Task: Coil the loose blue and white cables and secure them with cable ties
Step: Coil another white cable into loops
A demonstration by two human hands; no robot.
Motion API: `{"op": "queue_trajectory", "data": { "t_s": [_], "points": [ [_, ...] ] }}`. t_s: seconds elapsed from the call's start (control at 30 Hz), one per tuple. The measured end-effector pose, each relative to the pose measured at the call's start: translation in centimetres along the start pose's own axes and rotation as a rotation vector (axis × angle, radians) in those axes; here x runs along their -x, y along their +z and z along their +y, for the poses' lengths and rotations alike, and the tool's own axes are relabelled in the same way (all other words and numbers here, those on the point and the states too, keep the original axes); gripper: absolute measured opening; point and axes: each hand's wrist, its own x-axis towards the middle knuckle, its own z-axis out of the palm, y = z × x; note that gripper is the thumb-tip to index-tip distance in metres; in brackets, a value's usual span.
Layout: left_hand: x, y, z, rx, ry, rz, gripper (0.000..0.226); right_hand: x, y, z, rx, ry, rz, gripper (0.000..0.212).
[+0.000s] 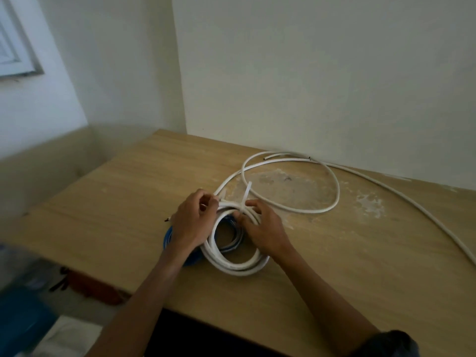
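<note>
Two hands work over one bundle on the tabletop. The left hand is curled over the far-left edge of the white coil, fingers pinched on the strands, likely to stop the loops springing apart. The right hand, fingers bent, pinches a cable tie whose tail sticks up between the hands. A blue coil lies under the left hand. Beyond the right hand, loose white cable sprawls uncoiled.

forearms: bare, no watch; right upper arm: dark sleeve
</note>
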Motion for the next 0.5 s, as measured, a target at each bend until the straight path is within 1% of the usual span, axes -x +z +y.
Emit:
{"op": "queue_trajectory", "data": {
  "t_s": [0.07, 0.17, 0.3, 0.4, 0.47, 0.5],
  "points": [
    [-0.7, -0.8, -0.2, 0.057, -0.039, -0.012, 0.019, -0.5, 1.3, -0.7, -0.06, 0.008, 0.049, 0.046],
    [-2.5, -3.0, -1.3, 0.132, -0.102, -0.036, 0.014, -1.6, 3.8, -2.4, -0.077, -0.001, 0.075, 0.051],
    [-4.3, -5.2, -2.9, 0.185, -0.13, -0.074, 0.015, -3.4, 7.0, -3.5, -0.064, 0.016, 0.108, 0.058],
    [-4.9, -5.5, -2.9, 0.098, -0.079, -0.111, 0.018, -3.9, 7.2, -3.4, -0.079, 0.022, 0.084, 0.061],
    [-5.5, -5.5, -2.7, -0.003, 0.006, -0.069, 0.017, -4.1, 6.5, -3.3, -0.132, 0.039, 0.058, 0.061],
    [-5.8, -5.4, -2.5, -0.054, 0.066, -0.036, 0.015, -4.2, 5.9, -3.4, -0.158, 0.044, 0.047, 0.056]
  ]
}}
